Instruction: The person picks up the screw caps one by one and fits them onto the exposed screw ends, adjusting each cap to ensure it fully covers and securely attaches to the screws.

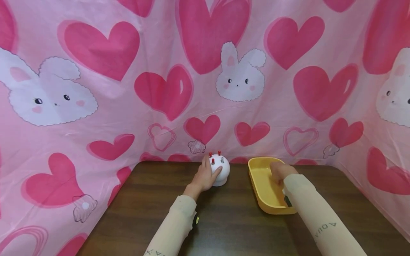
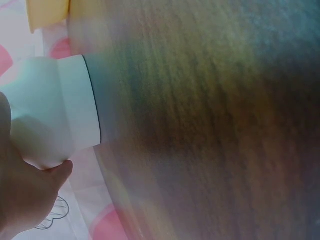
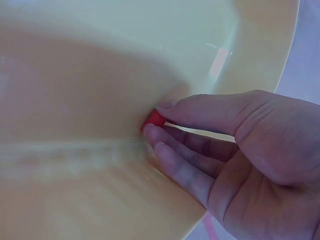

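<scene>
A white, round-topped object (image 1: 221, 175) stands on the brown table, with several short posts on top. Red caps (image 1: 213, 161) cover three posts, while a bare metal screw post (image 1: 222, 160) shows at the front right. My left hand (image 1: 205, 176) holds this object from its left side, thumb across the front; the left wrist view shows its thumb (image 2: 62, 172) against the white side. Inside the yellow tray (image 1: 255, 188), my right hand (image 1: 281, 171) reaches to the far end. Its thumb and fingers pinch a small red cap (image 3: 155, 119) close to the tray's corner.
The wooden table (image 1: 224, 220) runs up to a pink curtain (image 1: 160, 149) with hearts and rabbits, which also hangs at both sides. The tray's raised rim (image 1: 277, 210) surrounds my right hand, to the right of the white object.
</scene>
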A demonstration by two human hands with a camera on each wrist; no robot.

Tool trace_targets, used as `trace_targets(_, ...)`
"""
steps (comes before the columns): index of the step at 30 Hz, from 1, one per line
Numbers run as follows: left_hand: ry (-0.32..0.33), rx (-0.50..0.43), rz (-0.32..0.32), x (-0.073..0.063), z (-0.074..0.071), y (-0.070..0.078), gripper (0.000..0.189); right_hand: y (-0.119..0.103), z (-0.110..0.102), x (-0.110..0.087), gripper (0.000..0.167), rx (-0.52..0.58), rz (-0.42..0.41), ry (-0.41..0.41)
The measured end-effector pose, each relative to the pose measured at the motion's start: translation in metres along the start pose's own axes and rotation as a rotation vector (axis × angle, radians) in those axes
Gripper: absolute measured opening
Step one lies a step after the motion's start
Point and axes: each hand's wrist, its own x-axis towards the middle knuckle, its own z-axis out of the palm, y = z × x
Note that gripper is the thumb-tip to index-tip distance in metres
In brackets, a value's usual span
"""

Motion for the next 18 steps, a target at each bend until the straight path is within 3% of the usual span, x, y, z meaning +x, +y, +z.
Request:
trace_targets(9, 0.012, -0.001, 0.013, -0.001, -0.001, 0.0, 0.095, 0.001, 0.0, 0.0, 0.019, -0.029, 0.011, -0.023)
trace_targets(18, 0.028, -0.009, 0.034, 0.0, 0.001, -0.001, 0.095, 0.01, 0.006, 0.016, 0.03, 0.024, -0.057, -0.003)
